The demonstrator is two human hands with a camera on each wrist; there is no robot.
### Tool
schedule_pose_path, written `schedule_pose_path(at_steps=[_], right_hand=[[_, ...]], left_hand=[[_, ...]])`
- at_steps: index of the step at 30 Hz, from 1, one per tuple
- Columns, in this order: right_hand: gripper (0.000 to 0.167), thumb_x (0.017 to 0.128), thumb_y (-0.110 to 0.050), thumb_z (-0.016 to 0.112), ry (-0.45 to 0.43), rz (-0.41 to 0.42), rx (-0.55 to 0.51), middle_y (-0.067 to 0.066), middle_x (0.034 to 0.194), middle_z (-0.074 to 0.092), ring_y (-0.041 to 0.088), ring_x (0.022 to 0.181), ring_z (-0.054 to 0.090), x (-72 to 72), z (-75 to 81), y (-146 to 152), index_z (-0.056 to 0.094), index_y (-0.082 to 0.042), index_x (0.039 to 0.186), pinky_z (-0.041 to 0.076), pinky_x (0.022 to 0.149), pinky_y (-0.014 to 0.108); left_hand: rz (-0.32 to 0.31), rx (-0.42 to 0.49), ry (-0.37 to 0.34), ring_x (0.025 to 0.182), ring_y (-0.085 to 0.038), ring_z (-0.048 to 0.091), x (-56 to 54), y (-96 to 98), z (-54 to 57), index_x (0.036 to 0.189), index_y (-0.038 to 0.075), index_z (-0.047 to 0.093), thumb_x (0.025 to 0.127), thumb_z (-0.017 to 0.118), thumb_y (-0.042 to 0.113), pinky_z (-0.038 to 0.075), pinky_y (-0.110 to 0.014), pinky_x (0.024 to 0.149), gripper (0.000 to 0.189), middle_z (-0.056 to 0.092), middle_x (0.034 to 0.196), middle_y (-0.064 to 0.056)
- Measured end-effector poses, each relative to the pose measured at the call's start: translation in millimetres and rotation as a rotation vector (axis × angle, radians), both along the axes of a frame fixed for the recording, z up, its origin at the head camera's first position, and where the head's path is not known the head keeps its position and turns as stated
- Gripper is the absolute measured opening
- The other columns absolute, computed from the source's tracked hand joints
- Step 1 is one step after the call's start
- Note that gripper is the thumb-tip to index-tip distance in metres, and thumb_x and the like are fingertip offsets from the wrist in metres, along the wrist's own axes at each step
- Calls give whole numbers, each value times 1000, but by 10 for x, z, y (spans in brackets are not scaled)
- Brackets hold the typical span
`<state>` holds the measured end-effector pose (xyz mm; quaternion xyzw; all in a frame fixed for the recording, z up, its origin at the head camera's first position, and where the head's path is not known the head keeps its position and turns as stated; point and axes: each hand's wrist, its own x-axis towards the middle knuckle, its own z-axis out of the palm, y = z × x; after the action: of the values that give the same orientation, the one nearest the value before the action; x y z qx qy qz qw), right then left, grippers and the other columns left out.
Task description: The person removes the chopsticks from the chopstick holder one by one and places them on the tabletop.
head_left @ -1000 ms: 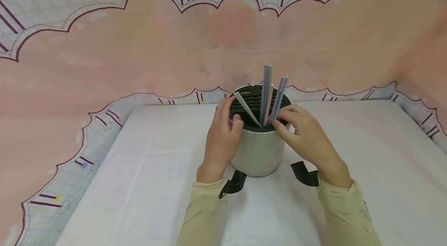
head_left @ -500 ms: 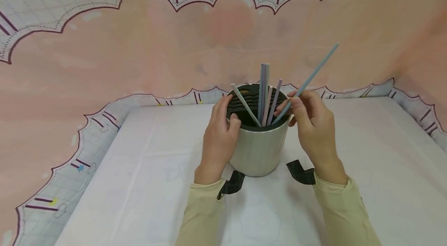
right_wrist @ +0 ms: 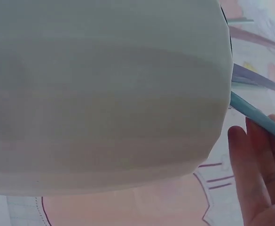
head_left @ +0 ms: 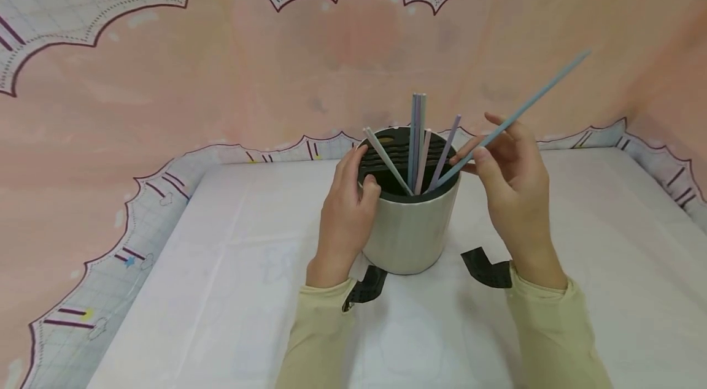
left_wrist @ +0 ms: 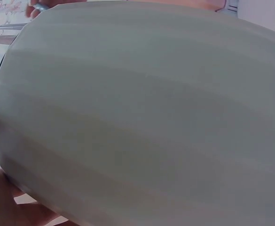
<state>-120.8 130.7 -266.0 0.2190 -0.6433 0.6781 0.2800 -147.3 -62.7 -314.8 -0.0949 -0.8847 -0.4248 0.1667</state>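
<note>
A whitish round utensil holder (head_left: pixel 411 235) with a black slotted insert (head_left: pixel 400 153) stands upright on the table. My left hand (head_left: pixel 347 217) grips its left side at the rim, thumb over the edge. Just right of the rim, my right hand (head_left: pixel 519 186) pinches a light blue chopstick (head_left: pixel 552 83), which slants up right with its lower end inside the holder. Other chopsticks lean in it: a pale one (head_left: pixel 386 159) to the left, an upright bundle (head_left: pixel 417 131), a pink one (head_left: pixel 424 159) and a purple one (head_left: pixel 448 146). Their lower ends are hidden.
The white-covered table (head_left: pixel 265 223) spreads around the holder. Behind it rises a peach and white patterned cloth (head_left: pixel 309 70). Black straps (head_left: pixel 486 269) hang from both wrists.
My right hand has drawn the blue chopstick away from the purple one and tilted it further right. The purple chopstick leans more to the right. My left hand has stayed on the holder.
</note>
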Motion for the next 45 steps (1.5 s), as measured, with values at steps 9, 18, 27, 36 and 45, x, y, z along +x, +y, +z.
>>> schedule_pose_path(at_steps=[9, 18, 27, 36, 45], right_hand=[[36, 86, 4, 51, 54, 24, -496, 25, 81, 53, 35, 73, 59, -127, -91, 210, 42, 3, 122, 50, 63, 41], [37, 82, 5, 57, 53, 92, -750, 25, 76, 52, 37, 63, 57, -198, -59, 439, 44, 6, 117, 50, 56, 43], [38, 85, 0, 55, -156, 74, -352, 20, 77, 57, 30, 66, 59, -247, -111, 610, 47, 2, 123, 50, 53, 37], [34, 93, -23, 46, -529, -168, 685, 8, 87, 60, 15, 72, 61, -488, -477, 694, 44, -16, 126, 51, 58, 27], [51, 90, -6, 44, -812, 75, 882, 22, 98, 55, 21, 74, 61, -646, -831, 787, 23, 5, 136, 51, 61, 33]], left_hand=[[-25, 11, -5, 78, -11, 48, -2, -2, -21, 138, 27, 31, 91, 33, 28, 42, -30, 65, 47, 25, 143, 8], [-15, 11, 7, 84, -11, 48, -17, -21, -16, 138, 27, 31, 90, 33, 28, 43, -33, 72, 47, 26, 142, 8], [-20, 13, 29, 85, -12, 48, -34, -49, 13, 138, 26, 31, 91, 32, 28, 43, -33, 73, 47, 28, 141, 7], [-28, 13, -7, 85, -11, 47, -31, -61, 2, 138, 28, 30, 91, 32, 30, 42, -35, 74, 47, 25, 142, 9], [-36, 10, -34, 93, -10, 48, -29, -34, 16, 138, 30, 29, 90, 33, 32, 40, -39, 84, 48, 24, 142, 10]])
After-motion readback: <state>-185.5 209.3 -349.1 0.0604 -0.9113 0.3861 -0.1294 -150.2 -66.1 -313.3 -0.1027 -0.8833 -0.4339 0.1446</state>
